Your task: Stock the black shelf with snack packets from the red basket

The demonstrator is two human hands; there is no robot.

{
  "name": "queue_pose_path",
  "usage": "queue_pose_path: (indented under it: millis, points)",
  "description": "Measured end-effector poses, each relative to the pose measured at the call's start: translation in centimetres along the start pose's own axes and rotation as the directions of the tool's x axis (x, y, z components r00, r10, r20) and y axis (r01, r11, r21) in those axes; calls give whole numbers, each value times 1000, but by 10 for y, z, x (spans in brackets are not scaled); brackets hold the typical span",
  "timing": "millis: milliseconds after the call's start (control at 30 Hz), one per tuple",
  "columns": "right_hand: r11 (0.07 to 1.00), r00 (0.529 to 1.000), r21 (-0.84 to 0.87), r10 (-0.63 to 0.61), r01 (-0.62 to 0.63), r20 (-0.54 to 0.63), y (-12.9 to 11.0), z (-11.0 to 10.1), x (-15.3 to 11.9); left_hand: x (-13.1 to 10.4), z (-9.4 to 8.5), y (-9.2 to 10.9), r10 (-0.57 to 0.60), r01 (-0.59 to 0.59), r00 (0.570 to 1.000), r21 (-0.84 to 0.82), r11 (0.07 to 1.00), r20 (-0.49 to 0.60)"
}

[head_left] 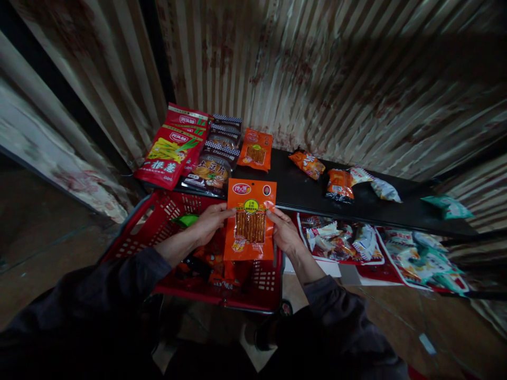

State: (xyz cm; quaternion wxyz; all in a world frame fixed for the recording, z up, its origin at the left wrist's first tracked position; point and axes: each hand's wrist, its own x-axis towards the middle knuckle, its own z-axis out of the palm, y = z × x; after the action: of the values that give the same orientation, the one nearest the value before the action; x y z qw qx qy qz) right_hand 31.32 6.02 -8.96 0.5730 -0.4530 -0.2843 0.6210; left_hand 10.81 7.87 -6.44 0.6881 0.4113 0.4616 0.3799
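Observation:
An orange snack packet [251,224] with a clear window showing brown sticks is held upright between my two hands. My left hand [212,221] pinches its left edge, and my right hand [282,229] grips the right edge. Below the packet is a red shopping basket [257,301] with more orange and dark packets inside, partly hidden by my hands. On the black shelf [281,182] behind, a matching orange packet [255,150] leans back beside dark potato-chip bags [212,166] and red snack bags [170,150].
Farther right on the shelf lie small orange bags [308,163], white-and-blue bags [385,189] and a green bag [449,207]. Under the shelf, two red baskets hold piled snack bags [344,240]. A corrugated wall [317,68] stands behind, with a black post [158,47] at left.

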Motion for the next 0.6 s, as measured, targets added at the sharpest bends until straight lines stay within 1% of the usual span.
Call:
queue_pose_path:
  millis: [100,167,233,300,433,600]
  points:
    - [999,998,46,-23,26,-50,0,-3,5,-5,0,-5,-53,56,993,-26,998,102]
    - [997,996,71,-29,35,-79,-1,-5,8,-9,1,-9,-104,111,979,-34,993,174]
    - [995,995,92,-28,36,-91,-3,-8,11,-12,1,-13,-127,139,966,-37,990,227]
    - [994,996,107,-23,32,-87,-3,-10,12,-14,1,-17,-120,133,963,-39,990,243]
    - [993,997,119,-13,23,-81,-4,-12,13,-15,1,-23,-135,150,962,-44,988,236]
    - [988,995,153,-20,35,-98,-5,-9,14,-15,2,-21,-90,102,969,-40,994,230]
